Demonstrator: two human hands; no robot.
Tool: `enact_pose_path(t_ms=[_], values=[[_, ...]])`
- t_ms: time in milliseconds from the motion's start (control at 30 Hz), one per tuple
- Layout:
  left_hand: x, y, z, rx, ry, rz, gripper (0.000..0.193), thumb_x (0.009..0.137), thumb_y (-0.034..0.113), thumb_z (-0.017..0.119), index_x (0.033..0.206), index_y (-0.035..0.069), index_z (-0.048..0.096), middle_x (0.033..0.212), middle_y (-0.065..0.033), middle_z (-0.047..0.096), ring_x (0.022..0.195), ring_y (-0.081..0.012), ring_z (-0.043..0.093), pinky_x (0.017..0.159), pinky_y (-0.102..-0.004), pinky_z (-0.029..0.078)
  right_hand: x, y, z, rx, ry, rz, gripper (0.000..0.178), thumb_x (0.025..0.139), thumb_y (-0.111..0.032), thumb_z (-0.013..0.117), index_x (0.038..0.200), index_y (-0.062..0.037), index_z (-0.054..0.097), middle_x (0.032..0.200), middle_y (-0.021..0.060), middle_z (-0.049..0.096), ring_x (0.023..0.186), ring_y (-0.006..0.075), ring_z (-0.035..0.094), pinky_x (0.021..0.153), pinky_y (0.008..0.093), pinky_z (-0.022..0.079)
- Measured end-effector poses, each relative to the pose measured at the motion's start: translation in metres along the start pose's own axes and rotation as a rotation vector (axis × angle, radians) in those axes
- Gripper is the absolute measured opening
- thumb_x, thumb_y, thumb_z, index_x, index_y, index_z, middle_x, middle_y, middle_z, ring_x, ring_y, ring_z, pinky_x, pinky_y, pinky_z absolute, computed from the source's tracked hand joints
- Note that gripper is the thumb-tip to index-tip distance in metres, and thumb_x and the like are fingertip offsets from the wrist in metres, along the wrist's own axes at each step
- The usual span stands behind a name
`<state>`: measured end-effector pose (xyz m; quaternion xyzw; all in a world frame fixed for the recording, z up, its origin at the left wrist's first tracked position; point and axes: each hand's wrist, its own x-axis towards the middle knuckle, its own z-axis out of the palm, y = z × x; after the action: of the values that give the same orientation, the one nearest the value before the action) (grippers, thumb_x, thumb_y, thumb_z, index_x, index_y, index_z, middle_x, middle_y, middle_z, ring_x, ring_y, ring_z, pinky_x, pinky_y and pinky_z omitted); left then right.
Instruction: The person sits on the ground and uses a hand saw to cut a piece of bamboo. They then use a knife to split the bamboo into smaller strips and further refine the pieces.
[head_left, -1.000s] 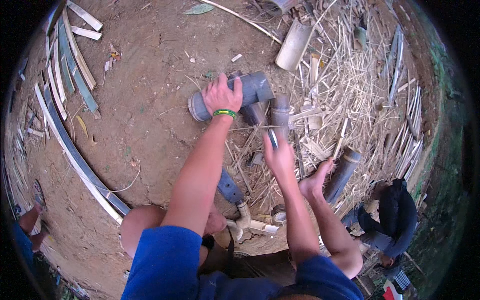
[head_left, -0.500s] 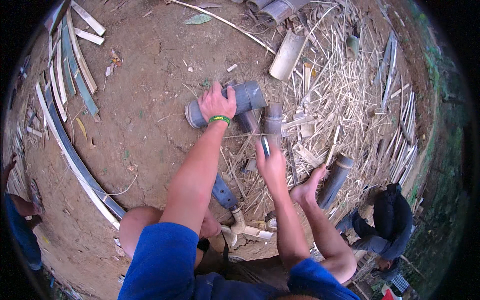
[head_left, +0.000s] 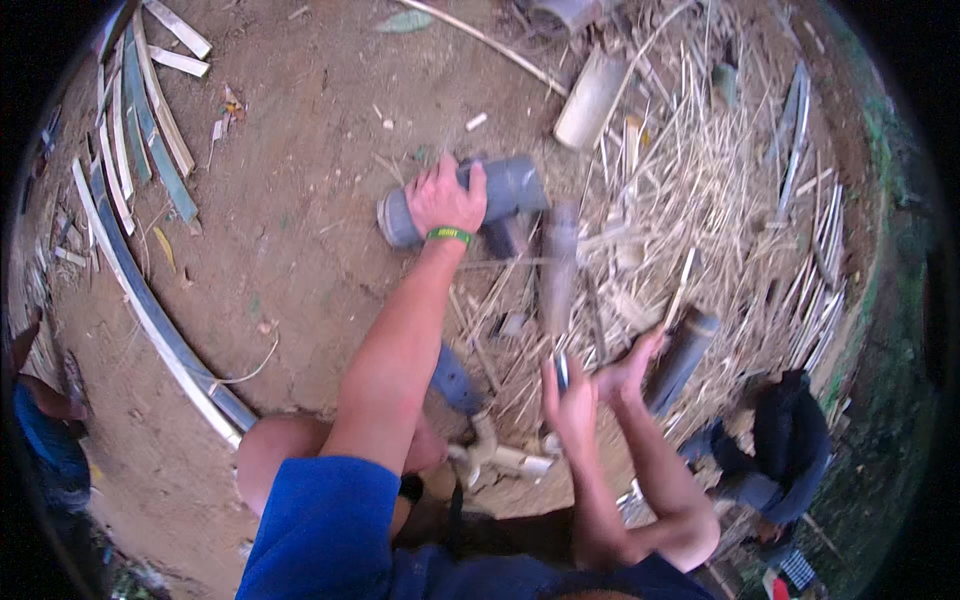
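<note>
Head view shows the person crouched over bare dirt, the left hand [head_left: 443, 198] spread flat over a grey tube [head_left: 470, 197] at upper centre, fingers wrapped over its top so it is pinned against the ground and, it seems, kept from rolling. The tube lies on its side, its open end toward the left of the frame, its other end at the edge of a heap of pale splints [head_left: 700, 230] that fills the upper right. The right hand [head_left: 572, 400], lower centre, is clenched round the handle of a blade [head_left: 558, 270] that points up the frame toward the tube; the blade is blurred, so its exact edge cannot be told. A bare foot [head_left: 628, 368] just beside that hand rests against a second dark tube [head_left: 680, 358], which looks like a brace to keep it in place. Long cut strips [head_left: 140, 270] lie in a curve at the left, sorted apart from the heap. A cream tube section [head_left: 590, 100] lies near the top. Another person in dark clothes [head_left: 780, 450] crouches at lower right.
</note>
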<state>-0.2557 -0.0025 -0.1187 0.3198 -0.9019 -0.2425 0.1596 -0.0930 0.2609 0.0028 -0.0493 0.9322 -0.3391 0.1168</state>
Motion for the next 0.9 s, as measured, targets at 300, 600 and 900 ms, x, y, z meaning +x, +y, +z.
enact_pose_path(t_ms=[300, 600, 900], values=[[-0.002, -0.001, -0.002, 0.024, -0.021, -0.013, 0.035, 0.089, 0.041, 0.06, 0.087, 0.006, 0.062, 0.087, -0.0188, 0.072, 0.088, -0.0388, 0.068, 0.088, -0.0518, 0.048, 0.008, -0.017, -0.007, -0.034, -0.111, 0.186, 0.036, 0.099, -0.036, 0.064, 0.103, -0.0005, 0.07, 0.08, 0.0269, 0.07, 0.077, 0.0484, 0.07, 0.067, 0.0533, 0.055], [0.001, 0.0, -0.004, 0.015, -0.043, -0.058, 0.034, 0.089, 0.04, 0.061, 0.089, 0.006, 0.064, 0.09, -0.0193, 0.073, 0.091, -0.0382, 0.069, 0.09, -0.0505, 0.048, 0.042, -0.02, 0.017, 0.05, -0.088, 0.223, 0.041, 0.099, -0.037, 0.064, 0.112, 0.001, 0.069, 0.081, 0.0268, 0.07, 0.078, 0.0459, 0.072, 0.069, 0.0505, 0.056], [0.003, 0.001, 0.006, -0.006, -0.013, -0.059, 0.034, 0.089, 0.039, 0.061, 0.087, 0.006, 0.065, 0.09, -0.0198, 0.073, 0.089, -0.0387, 0.069, 0.089, -0.0515, 0.048, 0.086, -0.027, 0.031, -0.045, -0.041, 0.117, 0.032, 0.099, -0.03, 0.066, 0.11, -0.0015, 0.071, 0.078, 0.0247, 0.07, 0.078, 0.0449, 0.072, 0.068, 0.0498, 0.055]])
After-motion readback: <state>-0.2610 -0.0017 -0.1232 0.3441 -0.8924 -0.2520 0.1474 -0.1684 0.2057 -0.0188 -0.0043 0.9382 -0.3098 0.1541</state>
